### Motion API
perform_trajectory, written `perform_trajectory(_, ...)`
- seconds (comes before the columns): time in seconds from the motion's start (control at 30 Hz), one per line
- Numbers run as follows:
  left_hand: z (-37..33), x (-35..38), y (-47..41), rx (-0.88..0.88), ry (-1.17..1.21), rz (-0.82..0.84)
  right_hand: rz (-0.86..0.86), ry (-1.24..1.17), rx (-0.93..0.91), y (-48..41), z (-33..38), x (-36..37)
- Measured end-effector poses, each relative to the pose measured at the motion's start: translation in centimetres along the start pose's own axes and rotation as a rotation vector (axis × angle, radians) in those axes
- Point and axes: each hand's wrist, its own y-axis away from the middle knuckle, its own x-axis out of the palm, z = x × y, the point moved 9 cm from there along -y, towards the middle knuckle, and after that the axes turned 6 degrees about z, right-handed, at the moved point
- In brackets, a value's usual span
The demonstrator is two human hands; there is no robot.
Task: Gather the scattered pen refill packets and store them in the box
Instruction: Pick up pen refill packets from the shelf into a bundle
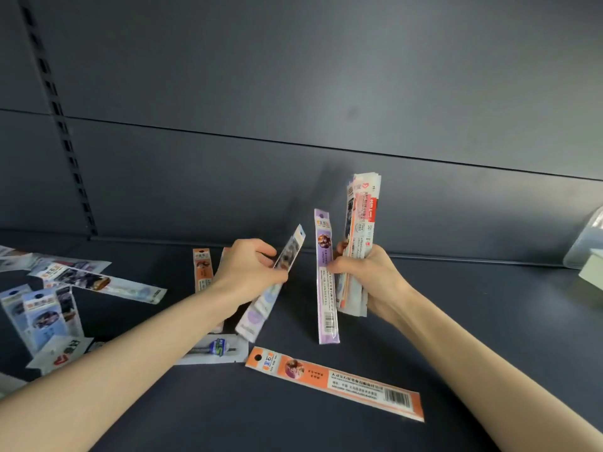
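**Left hand to right hand: passing a packet across.** My left hand (248,269) pinches a lilac-and-white plastic refill packet (291,250) near its middle and holds it tilted toward my right hand (375,275). The right hand is clenched round an upright bundle of flat printed packets (362,216). Its fingertips also nip a long purple packet (326,288), which hangs lower than the bundle and just beside it.

To do this step well, I judge the purple packet should be squared into the bundle first. The new one should then be laid flat against the bundle's face with top edges level, the thumb easing only enough to admit it. The slick film will probably fan out under a slack grip.

On the dark grey shelf (456,305) lie a long orange packet (336,383), a clear packet with a blue-green label (215,349) and a heap of packets at far left (49,308). A translucent plastic container (585,246) at the right edge may be the box; I cannot tell.
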Motion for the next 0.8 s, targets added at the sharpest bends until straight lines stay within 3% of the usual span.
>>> perform_trajectory(0.1,-0.6,-0.4,0.4,0.028,0.421,0.03,-0.021,-0.089,-0.078,0.0,0.5,-0.1)
perform_trajectory(0.2,-2.2,-0.2,1.1,0.121,0.568,0.124,-0.013,-0.125,-0.151,0.3,1.1,0.2)
perform_trajectory(0.43,-3.6,0.4,2.0,0.254,0.543,0.195,0.107,-0.237,-0.26,0.9,2.0,1.7)
perform_trajectory(0.8,-6.2,-1.2,2.6,0.396,0.429,0.155,0.199,-0.073,-0.255,1.1,2.5,3.5)
